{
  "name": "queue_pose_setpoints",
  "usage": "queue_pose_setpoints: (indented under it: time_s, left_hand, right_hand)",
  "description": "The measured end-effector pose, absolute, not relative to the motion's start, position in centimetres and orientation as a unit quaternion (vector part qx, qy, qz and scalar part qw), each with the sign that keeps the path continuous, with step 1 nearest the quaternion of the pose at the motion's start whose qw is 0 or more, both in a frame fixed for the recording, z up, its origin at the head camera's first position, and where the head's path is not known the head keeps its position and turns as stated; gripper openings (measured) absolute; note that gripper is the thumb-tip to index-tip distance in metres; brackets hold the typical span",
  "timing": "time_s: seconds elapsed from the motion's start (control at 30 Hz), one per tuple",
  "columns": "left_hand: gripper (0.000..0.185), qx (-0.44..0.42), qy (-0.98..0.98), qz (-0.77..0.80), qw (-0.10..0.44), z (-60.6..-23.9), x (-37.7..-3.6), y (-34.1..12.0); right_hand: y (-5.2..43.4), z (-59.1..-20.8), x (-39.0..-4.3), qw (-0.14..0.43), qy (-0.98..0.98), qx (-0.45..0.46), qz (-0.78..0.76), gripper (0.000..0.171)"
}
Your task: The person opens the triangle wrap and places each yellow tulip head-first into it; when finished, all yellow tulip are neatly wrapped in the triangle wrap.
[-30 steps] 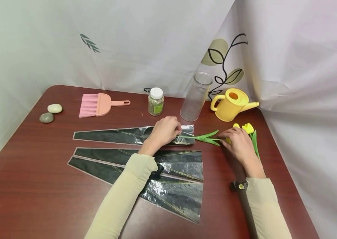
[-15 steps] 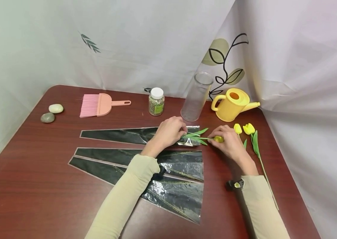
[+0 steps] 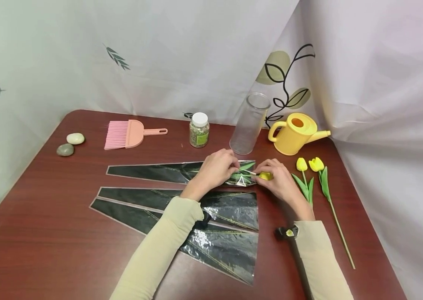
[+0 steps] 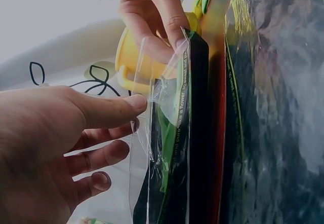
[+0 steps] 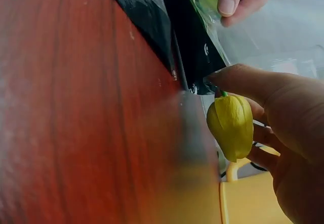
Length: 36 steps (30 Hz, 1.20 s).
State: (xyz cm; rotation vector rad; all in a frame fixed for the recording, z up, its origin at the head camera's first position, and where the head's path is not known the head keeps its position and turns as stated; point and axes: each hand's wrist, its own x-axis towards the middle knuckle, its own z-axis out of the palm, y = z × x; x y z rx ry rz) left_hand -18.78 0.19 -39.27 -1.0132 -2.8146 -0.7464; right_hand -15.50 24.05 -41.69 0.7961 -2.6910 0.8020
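A long tapering cellophane sleeve (image 3: 159,171), black-backed with a clear front, lies on the brown table (image 3: 46,216). My left hand (image 3: 234,168) pinches the clear film at its wide mouth; the thumb (image 4: 119,107) lifts the film (image 4: 164,97). My right hand (image 3: 263,175) grips a yellow tulip just behind its bud (image 3: 266,176), right at the sleeve's mouth. Stem and green leaves lie inside the sleeve. In the right wrist view the bud (image 5: 231,125) sits in my curled fingers (image 5: 253,82) beside the sleeve's edge (image 5: 190,46).
Two more sleeves (image 3: 234,208) (image 3: 222,248) lie nearer me. Two yellow tulips (image 3: 302,166) (image 3: 316,164) lie to the right. At the back stand a yellow watering can (image 3: 294,133), a glass vase (image 3: 250,124), a small jar (image 3: 199,130), a pink brush (image 3: 125,134) and two stones (image 3: 75,138).
My right hand has moved left, sliding the tulip's stem and leaves into the sleeve until the bud reaches the mouth. The left hand kept hold of the mouth.
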Motion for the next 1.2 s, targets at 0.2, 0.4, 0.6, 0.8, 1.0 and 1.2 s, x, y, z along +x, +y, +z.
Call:
queue_pose_setpoints:
  time_s: [0.2,0.4,0.6,0.8,1.0,1.2]
  left_hand:
    - [0.005,-0.326,-0.914,-0.24,0.026,-39.4,-18.8,0.3]
    - [0.006,-0.325,-0.911,-0.252,0.027,-39.3,-18.9,0.2]
    - [0.005,-0.321,-0.913,-0.25,0.026,-39.3,-18.9,0.2]
    - [0.006,-0.317,-0.915,-0.247,0.022,-39.3,-19.0,0.2]
    - [0.006,-0.318,-0.914,-0.25,0.021,-39.2,-19.0,0.1]
    - [0.005,-0.318,-0.914,-0.25,0.022,-39.2,-19.1,0.0]
  right_hand:
    - [24.4,-41.6,-15.4,0.098,-0.922,0.262,0.27,0.013]
    - [26.4,-39.7,-14.7,0.048,-0.931,0.227,0.28,0.03]
    - [28.5,-38.8,-14.1,-0.007,-0.948,0.184,0.258,0.042]
    - [28.9,-39.6,-14.3,-0.028,-0.951,0.183,0.246,0.036]
    - [28.7,-40.3,-14.7,-0.025,-0.948,0.195,0.249,0.028]
    - [28.4,-40.2,-14.7,-0.014,-0.946,0.192,0.261,0.024]
